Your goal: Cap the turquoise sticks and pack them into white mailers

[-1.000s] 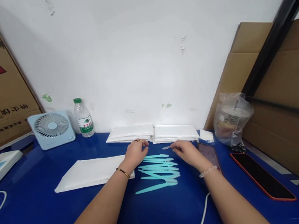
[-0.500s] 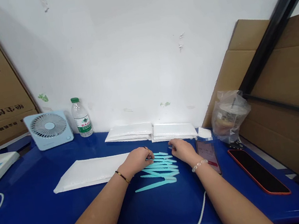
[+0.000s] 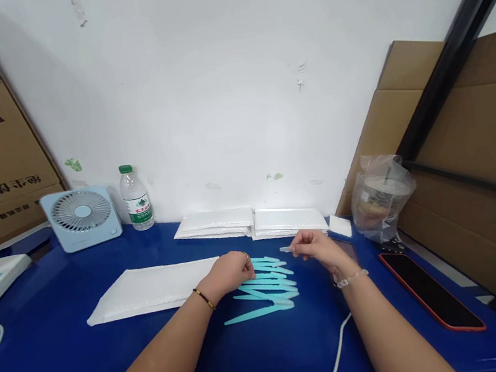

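Note:
Several slim turquoise plastic sticks point(image 3: 265, 286) lie in a loose pile on the blue table point(image 3: 115, 355). My left hand point(image 3: 230, 271), fingers curled, rests on the pile's left end. My right hand point(image 3: 315, 247) is lifted a little above the table right of the pile and pinches a small pale stick point(image 3: 284, 249) at its tip. A flat white padded envelope point(image 3: 149, 289) lies just left of my left hand.
Two stacks of white envelopes point(image 3: 253, 222) sit against the wall. A small fan point(image 3: 81, 217) and water bottle point(image 3: 136, 198) stand at back left. A bagged drink cup point(image 3: 382, 194), two phones point(image 3: 432, 298) and a white cable point(image 3: 335, 347) are on the right; cardboard flanks both sides.
My right hand has risen off the table with a small pale stick pinched in its fingers. My left hand has stayed on the left end of the pile.

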Demonstrator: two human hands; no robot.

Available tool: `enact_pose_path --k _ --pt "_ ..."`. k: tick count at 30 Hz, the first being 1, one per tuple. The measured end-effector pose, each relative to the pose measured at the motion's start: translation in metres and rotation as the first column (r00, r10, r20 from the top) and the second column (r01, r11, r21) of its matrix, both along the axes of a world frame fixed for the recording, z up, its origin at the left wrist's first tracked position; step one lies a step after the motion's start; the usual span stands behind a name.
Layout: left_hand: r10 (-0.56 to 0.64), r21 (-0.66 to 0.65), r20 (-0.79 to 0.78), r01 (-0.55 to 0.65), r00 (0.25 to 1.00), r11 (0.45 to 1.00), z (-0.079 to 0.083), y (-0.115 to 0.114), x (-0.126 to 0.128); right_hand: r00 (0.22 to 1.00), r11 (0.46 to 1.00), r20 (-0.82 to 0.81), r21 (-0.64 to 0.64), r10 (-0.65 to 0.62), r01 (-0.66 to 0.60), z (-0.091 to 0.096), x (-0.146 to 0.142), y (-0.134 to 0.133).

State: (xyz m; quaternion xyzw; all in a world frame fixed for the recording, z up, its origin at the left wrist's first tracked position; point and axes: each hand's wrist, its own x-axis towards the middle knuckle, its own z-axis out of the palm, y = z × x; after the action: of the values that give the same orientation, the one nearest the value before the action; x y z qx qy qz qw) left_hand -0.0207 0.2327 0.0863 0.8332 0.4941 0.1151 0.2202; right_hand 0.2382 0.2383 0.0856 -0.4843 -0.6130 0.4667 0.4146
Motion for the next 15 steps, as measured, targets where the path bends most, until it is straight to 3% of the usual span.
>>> enact_pose_path --k 6,15 --pt "0.104 -0.101 0.188 -0.086 0.977 0.991 -0.001 0.012 -0.011 0.996 0.999 -0.085 -0.044 0.004 -0.008 0.006 -0.003 -0.005" --pt "0.095 -0.13 0.245 -0.064 0.965 0.989 -0.008 0.02 -0.014 0.998 1.0 -0.054 -0.004 0.031 -0.031 0.005 -0.009 -0.006"
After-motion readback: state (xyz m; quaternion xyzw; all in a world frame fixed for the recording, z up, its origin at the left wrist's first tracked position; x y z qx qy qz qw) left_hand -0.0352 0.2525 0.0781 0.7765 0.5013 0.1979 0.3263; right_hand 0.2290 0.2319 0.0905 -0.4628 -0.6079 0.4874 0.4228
